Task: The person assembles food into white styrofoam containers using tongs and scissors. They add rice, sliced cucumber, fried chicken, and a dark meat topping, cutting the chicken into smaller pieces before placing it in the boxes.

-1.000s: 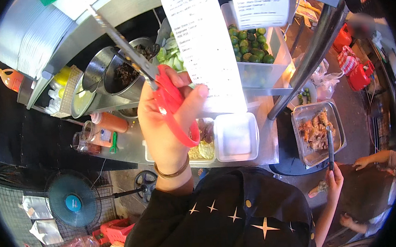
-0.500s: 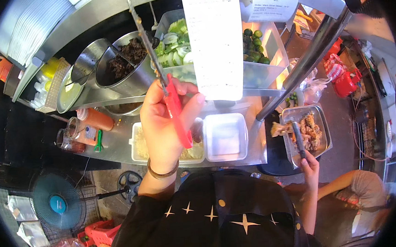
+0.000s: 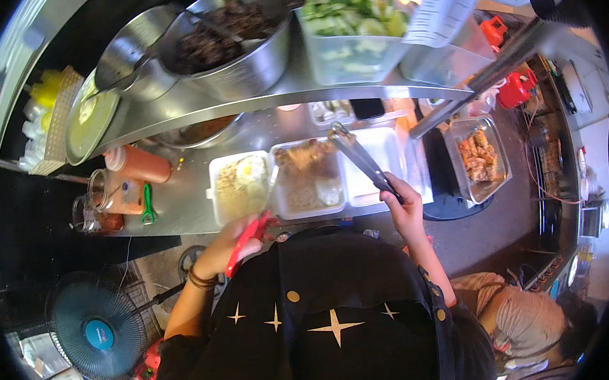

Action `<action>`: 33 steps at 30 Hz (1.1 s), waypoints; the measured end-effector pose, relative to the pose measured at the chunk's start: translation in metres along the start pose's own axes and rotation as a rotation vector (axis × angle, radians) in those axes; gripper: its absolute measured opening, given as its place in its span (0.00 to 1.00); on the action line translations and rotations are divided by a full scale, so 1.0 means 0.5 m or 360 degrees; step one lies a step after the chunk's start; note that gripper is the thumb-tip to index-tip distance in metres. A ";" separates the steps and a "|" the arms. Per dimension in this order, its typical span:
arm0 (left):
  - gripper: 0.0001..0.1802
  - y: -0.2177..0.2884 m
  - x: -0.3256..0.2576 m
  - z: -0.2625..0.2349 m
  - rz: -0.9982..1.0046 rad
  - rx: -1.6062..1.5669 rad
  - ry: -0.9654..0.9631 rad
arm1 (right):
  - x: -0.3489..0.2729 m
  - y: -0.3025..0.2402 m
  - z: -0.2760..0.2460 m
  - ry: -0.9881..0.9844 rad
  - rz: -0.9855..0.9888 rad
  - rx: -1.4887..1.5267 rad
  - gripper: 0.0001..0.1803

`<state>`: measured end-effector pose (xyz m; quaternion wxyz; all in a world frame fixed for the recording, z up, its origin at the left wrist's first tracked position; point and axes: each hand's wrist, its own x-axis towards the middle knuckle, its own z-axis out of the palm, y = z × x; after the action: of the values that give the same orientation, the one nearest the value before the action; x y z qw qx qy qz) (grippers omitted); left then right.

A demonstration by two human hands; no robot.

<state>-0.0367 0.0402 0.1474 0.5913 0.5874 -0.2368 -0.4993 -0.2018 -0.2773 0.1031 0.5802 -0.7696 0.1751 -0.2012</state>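
My left hand [image 3: 234,248] is closed round the red handle of what look like scissors [image 3: 251,237], their blade over the gap between two food boxes. The left box [image 3: 230,222] holds rice and a fried egg [image 3: 250,170]. In the middle box [image 3: 311,213] lie rice and a browned piece of meat [image 3: 308,154], apparently chicken. My right hand [image 3: 402,201] grips metal tongs [image 3: 361,159] with dark handles. Their tips hang beside the meat, with nothing clearly between them. Under the tongs is a white, bare-looking container or lid [image 3: 386,152].
A steel shelf [image 3: 270,102] crosses above the counter, bearing a pot of dark meat [image 3: 227,43] and a tub of sliced cucumber [image 3: 351,52]. Paper slips [image 3: 450,3] hang at the right. Beyond the post [image 3: 500,60] sits a tray of cooked meat [image 3: 479,156]. Sauce bottles stand left.
My left hand has lowered the scissors from the paper slip to the boxes. The tongs have moved left from the meat tray; the piece they held now appears to lie in the middle box.
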 end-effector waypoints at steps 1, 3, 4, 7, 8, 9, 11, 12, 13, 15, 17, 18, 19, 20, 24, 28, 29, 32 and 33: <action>0.33 -0.023 -0.011 -0.015 0.0042 -0.0064 -0.0004 | 0.001 -0.003 0.035 -0.0044 0.0094 0.0056 0.19; 0.31 -0.047 -0.037 -0.037 0.0103 -0.0211 0.0104 | 0.001 -0.018 0.103 -0.0121 0.0235 0.0156 0.20; 0.31 -0.052 -0.046 -0.054 0.0072 -0.0017 0.0181 | -0.003 -0.030 0.129 -0.0185 0.0330 0.0174 0.20; 0.29 -0.097 -0.064 -0.113 0.0100 0.0765 0.0437 | -0.027 -0.052 0.185 -0.0335 0.0669 0.0151 0.20; 0.29 -0.113 -0.076 -0.122 0.0080 0.0862 0.0535 | -0.035 -0.060 0.196 -0.0397 0.0727 0.0160 0.20; 0.29 -0.119 -0.083 -0.121 0.0058 0.0957 0.0637 | -0.039 -0.069 0.205 -0.0466 0.0783 0.0165 0.20; 0.26 -0.119 -0.096 -0.111 0.0144 0.1014 0.0793 | -0.054 -0.067 0.228 -0.0538 0.0822 0.0164 0.20; 0.25 -0.133 -0.103 -0.120 0.0178 0.1026 0.0752 | -0.063 -0.062 0.239 -0.0538 0.0803 0.0159 0.20; 0.24 -0.156 -0.108 -0.130 0.0214 0.1038 0.0710 | -0.072 -0.058 0.248 -0.0537 0.0784 0.0154 0.20; 0.22 -0.196 -0.116 -0.146 0.0231 0.0966 0.0628 | -0.079 -0.069 0.259 -0.0601 0.0829 0.0046 0.21; 0.20 -0.224 -0.125 -0.156 0.0193 0.0799 0.0550 | -0.088 -0.070 0.272 -0.0622 0.0787 0.0022 0.21; 0.19 -0.217 -0.131 -0.151 0.0183 0.0615 0.0538 | -0.094 -0.069 0.279 -0.0606 0.0736 0.0048 0.21; 0.18 -0.200 -0.140 -0.140 0.0169 0.0438 0.0533 | -0.099 -0.066 0.287 -0.0597 0.0679 0.0080 0.21; 0.17 -0.191 -0.148 -0.134 0.0156 0.0261 0.0530 | -0.103 -0.060 0.290 -0.0653 0.0725 0.0156 0.22; 0.17 -0.189 -0.176 -0.147 0.0074 0.0079 0.0356 | -0.120 -0.030 0.292 -0.0785 0.0872 0.0366 0.23; 0.18 -0.167 -0.205 -0.168 -0.0038 0.0204 0.0280 | -0.132 -0.003 0.296 -0.0724 0.0488 -0.0041 0.24; 0.18 -0.168 -0.212 -0.184 -0.0067 0.0294 0.0264 | -0.130 -0.005 0.293 -0.0690 0.0372 -0.0155 0.24; 0.19 -0.117 -0.221 -0.216 -0.0138 0.0237 0.0135 | -0.103 -0.023 0.274 -0.0651 0.0106 -0.0407 0.24; 0.19 -0.112 -0.220 -0.228 -0.0127 0.0370 0.0125 | -0.092 -0.027 0.266 -0.0684 0.0088 -0.0424 0.24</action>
<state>0.0019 0.1987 0.1063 0.5078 0.6799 -0.2462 -0.4682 -0.1725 -0.1415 0.0787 0.5028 -0.8593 0.0937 0.0077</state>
